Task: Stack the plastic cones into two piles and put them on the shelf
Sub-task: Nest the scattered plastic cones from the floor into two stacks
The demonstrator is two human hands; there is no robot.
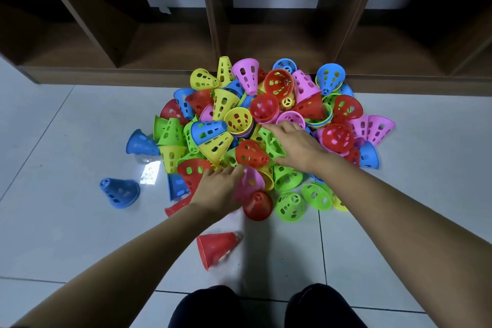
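A heap of perforated plastic cones (255,125) in red, yellow, green, blue and pink lies on the floor in front of the shelf (170,77). My left hand (217,190) is at the heap's near edge, its thumb and fingers round a blurred pink cone (250,181). My right hand (295,144) lies spread on top of the heap with straight fingers, touching a green cone (273,142) between thumb and forefinger. A red cone (217,247) lies on its side, blurred, on the tiles close to me.
A blue cone (119,192) lies apart on the left, another blue cone (139,142) beside the heap. The dark wooden shelf has several open cubbies at floor level. My knees (255,306) are at the bottom edge. Grey floor tiles (412,194) surround the heap.
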